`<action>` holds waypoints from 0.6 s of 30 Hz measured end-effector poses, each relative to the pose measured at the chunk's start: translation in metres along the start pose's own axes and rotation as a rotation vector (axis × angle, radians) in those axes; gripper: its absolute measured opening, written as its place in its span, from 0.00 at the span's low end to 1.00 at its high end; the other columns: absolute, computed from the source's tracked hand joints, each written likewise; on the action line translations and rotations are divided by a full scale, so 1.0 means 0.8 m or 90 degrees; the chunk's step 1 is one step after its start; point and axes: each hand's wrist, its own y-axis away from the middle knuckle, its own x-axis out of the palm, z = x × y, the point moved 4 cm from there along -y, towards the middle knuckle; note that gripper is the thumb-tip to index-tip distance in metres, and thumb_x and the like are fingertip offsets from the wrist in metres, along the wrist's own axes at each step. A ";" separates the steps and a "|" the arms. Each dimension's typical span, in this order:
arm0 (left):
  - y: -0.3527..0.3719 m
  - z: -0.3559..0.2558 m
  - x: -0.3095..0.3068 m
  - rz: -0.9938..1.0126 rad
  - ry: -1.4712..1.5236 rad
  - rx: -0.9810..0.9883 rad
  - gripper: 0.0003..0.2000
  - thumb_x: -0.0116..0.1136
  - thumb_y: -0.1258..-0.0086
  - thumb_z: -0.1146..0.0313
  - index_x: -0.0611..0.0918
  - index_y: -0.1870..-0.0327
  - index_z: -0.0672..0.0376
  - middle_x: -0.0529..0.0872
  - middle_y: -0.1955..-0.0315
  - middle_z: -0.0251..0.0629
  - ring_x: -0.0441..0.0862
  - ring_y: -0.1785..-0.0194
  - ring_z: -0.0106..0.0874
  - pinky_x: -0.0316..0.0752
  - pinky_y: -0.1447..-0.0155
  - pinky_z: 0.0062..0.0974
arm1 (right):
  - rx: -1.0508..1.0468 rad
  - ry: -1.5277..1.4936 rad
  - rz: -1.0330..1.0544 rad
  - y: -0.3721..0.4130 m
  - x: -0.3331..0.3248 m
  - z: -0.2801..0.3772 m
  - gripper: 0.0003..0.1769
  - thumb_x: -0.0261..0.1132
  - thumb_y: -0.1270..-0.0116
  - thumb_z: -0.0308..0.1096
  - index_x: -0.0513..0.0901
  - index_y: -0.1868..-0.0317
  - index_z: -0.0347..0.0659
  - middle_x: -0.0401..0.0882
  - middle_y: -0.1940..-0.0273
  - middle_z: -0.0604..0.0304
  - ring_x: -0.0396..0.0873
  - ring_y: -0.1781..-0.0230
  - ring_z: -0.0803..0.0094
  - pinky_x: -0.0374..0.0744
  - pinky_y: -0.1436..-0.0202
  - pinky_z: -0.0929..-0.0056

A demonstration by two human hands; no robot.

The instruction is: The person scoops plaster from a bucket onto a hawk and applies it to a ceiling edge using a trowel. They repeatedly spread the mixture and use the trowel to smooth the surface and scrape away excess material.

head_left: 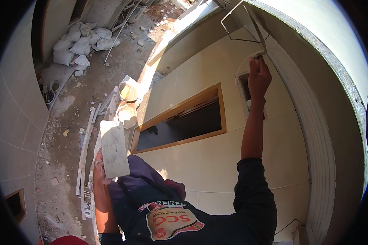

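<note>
My right hand (259,77) is raised high beside the wall, closed around the handle of a trowel (257,32). The trowel's blade appears nearly edge-on, close under the ceiling edge. A bent metal rod (225,30) sticks out just left of the blade. Low on the left, my left hand (100,167) grips a flat rectangular mortar board (114,149), whose surface is smeared pale grey. Most of the left fingers are hidden under the board. Just beyond the board stand two buckets, a nearer one (126,116) and a farther one (128,93).
A wood-framed window opening (223,108) sits in the cream tiled wall (200,163). White ribbed moulding (315,134) runs along the right. Far below, the ground (65,147) carries rubble, with filled white sacks (81,45) piled at the upper left. Narrow planks (86,151) lie left of the board.
</note>
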 end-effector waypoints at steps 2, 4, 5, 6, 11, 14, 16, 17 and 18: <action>0.003 0.000 -0.002 0.026 -0.025 -0.003 0.28 0.47 0.35 0.68 0.66 0.32 0.62 0.80 0.44 0.42 0.83 0.47 0.33 0.81 0.44 0.34 | -0.013 -0.002 -0.037 -0.003 -0.003 -0.007 0.24 0.65 0.32 0.40 0.78 0.42 0.30 0.81 0.68 0.57 0.74 0.70 0.71 0.75 0.60 0.70; 0.010 0.000 -0.006 -0.004 -0.015 -0.006 0.27 0.46 0.34 0.68 0.66 0.32 0.62 0.80 0.44 0.42 0.83 0.47 0.33 0.81 0.45 0.34 | 0.018 -0.047 -0.044 0.003 -0.020 -0.011 0.25 0.66 0.33 0.40 0.78 0.42 0.30 0.81 0.69 0.58 0.75 0.70 0.74 0.76 0.60 0.73; 0.013 0.000 -0.007 -0.032 -0.001 -0.007 0.26 0.45 0.33 0.68 0.66 0.32 0.63 0.80 0.44 0.43 0.84 0.47 0.34 0.81 0.45 0.34 | 0.018 -0.047 -0.044 0.009 -0.030 -0.008 0.25 0.66 0.33 0.40 0.78 0.42 0.30 0.81 0.69 0.58 0.75 0.70 0.74 0.76 0.60 0.73; 0.015 -0.002 -0.008 -0.032 0.001 -0.005 0.26 0.45 0.33 0.68 0.66 0.32 0.63 0.80 0.44 0.43 0.84 0.47 0.34 0.81 0.45 0.34 | 0.045 -0.052 -0.030 0.017 -0.043 -0.003 0.24 0.66 0.33 0.39 0.79 0.42 0.31 0.80 0.70 0.59 0.74 0.72 0.75 0.76 0.61 0.75; 0.015 -0.011 -0.003 0.020 0.009 0.002 0.24 0.44 0.31 0.70 0.67 0.33 0.63 0.80 0.45 0.42 0.84 0.47 0.34 0.82 0.46 0.34 | 0.025 -0.106 -0.093 0.053 -0.096 0.022 0.23 0.67 0.33 0.37 0.79 0.42 0.33 0.76 0.75 0.64 0.70 0.77 0.81 0.72 0.70 0.79; 0.009 -0.011 -0.007 0.006 -0.018 -0.024 0.25 0.45 0.32 0.70 0.67 0.33 0.63 0.80 0.45 0.42 0.84 0.48 0.33 0.82 0.47 0.33 | 0.030 -0.114 -0.088 0.072 -0.130 0.036 0.22 0.67 0.32 0.37 0.80 0.42 0.34 0.76 0.75 0.65 0.69 0.77 0.82 0.69 0.72 0.81; 0.011 -0.014 0.005 0.028 -0.022 -0.016 0.25 0.45 0.33 0.70 0.67 0.33 0.63 0.81 0.46 0.42 0.84 0.48 0.33 0.82 0.47 0.33 | 0.022 -0.093 -0.104 0.083 -0.149 0.047 0.21 0.66 0.32 0.37 0.80 0.42 0.35 0.75 0.76 0.65 0.68 0.77 0.83 0.70 0.71 0.82; 0.012 -0.016 0.010 0.048 -0.026 -0.007 0.25 0.45 0.34 0.71 0.67 0.33 0.62 0.81 0.46 0.41 0.84 0.49 0.32 0.82 0.47 0.32 | 0.021 -0.095 -0.102 0.090 -0.155 0.050 0.21 0.66 0.32 0.37 0.80 0.42 0.35 0.75 0.76 0.65 0.68 0.77 0.83 0.70 0.71 0.82; 0.011 -0.017 0.011 0.045 -0.026 -0.007 0.25 0.45 0.34 0.71 0.67 0.33 0.62 0.81 0.46 0.41 0.84 0.49 0.32 0.82 0.47 0.32 | 0.040 -0.127 -0.093 0.097 -0.159 0.053 0.21 0.66 0.32 0.36 0.80 0.42 0.35 0.75 0.75 0.65 0.68 0.76 0.82 0.70 0.70 0.81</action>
